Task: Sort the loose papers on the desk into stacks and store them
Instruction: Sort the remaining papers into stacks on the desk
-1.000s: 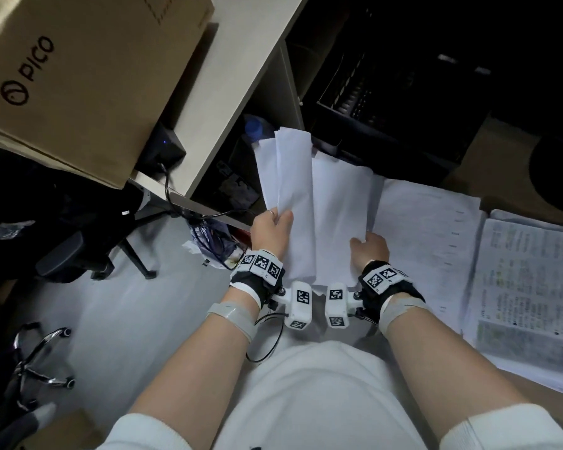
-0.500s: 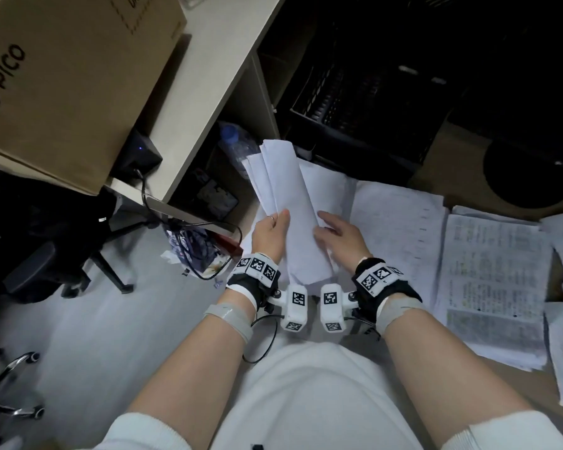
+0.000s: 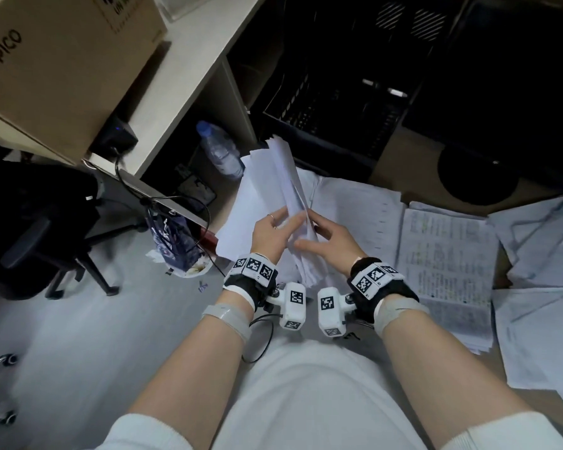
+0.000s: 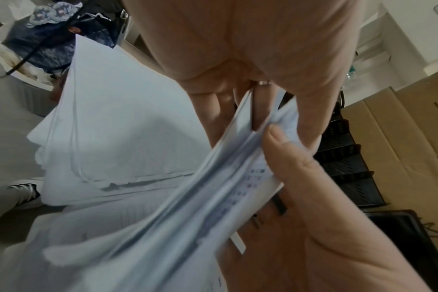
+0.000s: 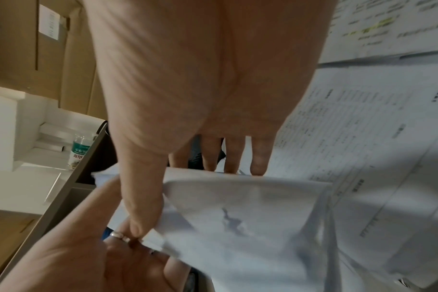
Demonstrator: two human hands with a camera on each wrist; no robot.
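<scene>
Change: a second ago the left hand held fanned white sheets while the right hand lay flat on sheets beside it; now the two hands have closed in on one gathered sheaf, and the head view has swung left, bringing a water bottle into sight.
Sheaf of papers (image 3: 288, 190): white sheets bunched edge-up between the two hands, raised above the bench, its far end leaning toward the black paper tray; the edges are uneven.
Left hand (image 3: 270, 233): grips the left side of the sheaf, fingers curled round it, a ring on one finger; in the left wrist view the fingers (image 4: 310, 118) pinch the bundle.
Right hand (image 3: 333, 243): holds the right side of the sheaf, thumb on one face and fingers stretched along the other, as the right wrist view shows.
Printed papers (image 3: 446, 271): flat piles of text-covered pages on the bench, right of the hands, with crumpled loose sheets (image 3: 540, 241) farther right.
Black paper tray (image 3: 335, 115): stacked mesh trays beyond the sheaf, in deep shadow.
Water bottle (image 3: 220, 151): clear plastic, lying under the white desk to the left.
Cardboard box (image 3: 56, 69): marked PICO, upper left on the white desk.
</scene>
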